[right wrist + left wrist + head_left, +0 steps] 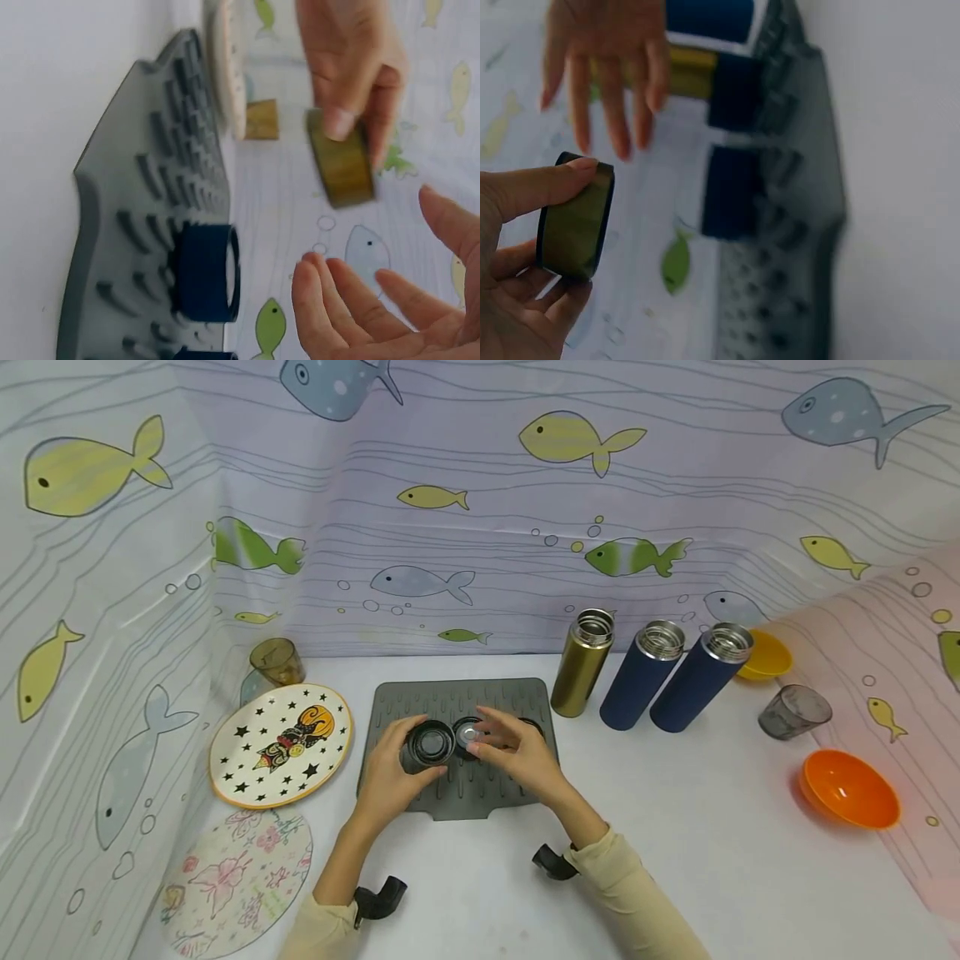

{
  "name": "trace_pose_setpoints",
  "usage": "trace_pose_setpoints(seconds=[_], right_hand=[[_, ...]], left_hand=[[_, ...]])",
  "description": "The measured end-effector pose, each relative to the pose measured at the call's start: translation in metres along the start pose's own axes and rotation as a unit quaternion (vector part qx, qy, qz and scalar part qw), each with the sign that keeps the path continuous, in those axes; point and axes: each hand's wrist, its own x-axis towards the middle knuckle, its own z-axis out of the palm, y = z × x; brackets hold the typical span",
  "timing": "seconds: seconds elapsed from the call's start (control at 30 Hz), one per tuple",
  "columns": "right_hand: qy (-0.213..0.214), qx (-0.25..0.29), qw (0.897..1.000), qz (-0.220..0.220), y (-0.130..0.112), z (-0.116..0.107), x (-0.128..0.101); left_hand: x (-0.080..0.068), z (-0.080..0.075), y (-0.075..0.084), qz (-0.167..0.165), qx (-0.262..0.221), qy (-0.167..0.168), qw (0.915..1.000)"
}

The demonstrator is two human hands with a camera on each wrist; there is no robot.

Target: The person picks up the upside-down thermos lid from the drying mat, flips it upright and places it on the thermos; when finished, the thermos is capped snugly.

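Observation:
My left hand (pixel 411 752) grips an olive-gold round lid (pixel 432 742) by its rim, lifted just above the grey ribbed mat (pixel 457 793). In the left wrist view, thumb and fingers pinch the lid (pixel 576 217). My right hand (pixel 482 732) hovers beside it with straight, spread fingers (pixel 352 300) and holds nothing. Two navy lids (pixel 731 191) (pixel 735 90) stand on the mat under it; one navy lid (pixel 206 271) shows in the right wrist view. A gold flask (pixel 582 664) and two navy flasks (pixel 639 675) (pixel 697 677) stand uncapped behind the mat on the right.
A star-patterned plate (pixel 279 745) and a floral plate (pixel 236 881) lie to the left, with a brown cup (pixel 277 662) behind. On the right are a grey cup (pixel 793 712), an orange bowl (pixel 849 789) and a yellow bowl (pixel 765 655). Fish-print curtains wall the table.

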Motion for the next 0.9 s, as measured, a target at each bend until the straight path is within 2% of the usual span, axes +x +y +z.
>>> trace_pose_setpoints(seconds=[0.1, 0.2, 0.33, 0.43, 0.5, 0.57, 0.6, 0.67, 0.7, 0.73, 0.77, 0.83, 0.9], right_hand=[[-0.024, 0.051, 0.998, 0.03, -0.007, -0.002, -0.002], [-0.052, 0.106, 0.992, 0.047, -0.011, -0.004, -0.003], [-0.078, 0.14, 0.985, 0.059, -0.015, -0.007, -0.006], [-0.068, 0.151, 0.984, 0.07, -0.017, -0.009, -0.011], [-0.043, 0.143, 0.986, 0.072, -0.019, -0.01, -0.015], [-0.013, 0.114, 0.992, 0.051, -0.022, -0.011, -0.02], [0.0, 0.089, 0.996, 0.027, -0.024, -0.011, -0.023], [0.025, 0.003, 0.998, -0.05, -0.027, -0.011, -0.027], [0.037, -0.051, 0.993, -0.101, -0.029, -0.011, -0.03], [0.05, -0.11, 0.981, -0.154, -0.03, -0.011, -0.032], [0.065, -0.167, 0.962, -0.206, -0.031, -0.011, -0.033], [0.093, -0.275, 0.909, -0.3, -0.032, -0.012, -0.035], [0.108, -0.351, 0.852, -0.372, -0.032, -0.014, -0.035]], left_hand=[[-0.001, 0.0, 0.022, 0.037, -0.012, -0.003, 0.9992], [-0.002, 0.002, 0.037, 0.064, -0.005, -0.004, 0.9979], [-0.004, 0.006, 0.047, 0.103, 0.021, -0.009, 0.9944], [-0.005, 0.009, 0.049, 0.119, 0.015, -0.029, 0.9923], [-0.004, 0.009, 0.049, 0.103, -0.016, -0.054, 0.9931], [-0.003, 0.007, 0.048, 0.067, -0.066, -0.081, 0.9923], [-0.002, 0.005, 0.047, 0.045, -0.095, -0.091, 0.9903], [0.002, 0.001, 0.046, 0.011, -0.152, -0.105, 0.9827], [0.003, 0.0, 0.046, 0.0, -0.175, -0.11, 0.9784], [0.005, -0.001, 0.045, -0.007, -0.195, -0.116, 0.974], [0.007, -0.002, 0.045, -0.011, -0.209, -0.123, 0.9701], [0.009, -0.002, 0.046, -0.01, -0.224, -0.135, 0.9652], [0.011, -0.001, 0.047, -0.011, -0.229, -0.144, 0.9626]])
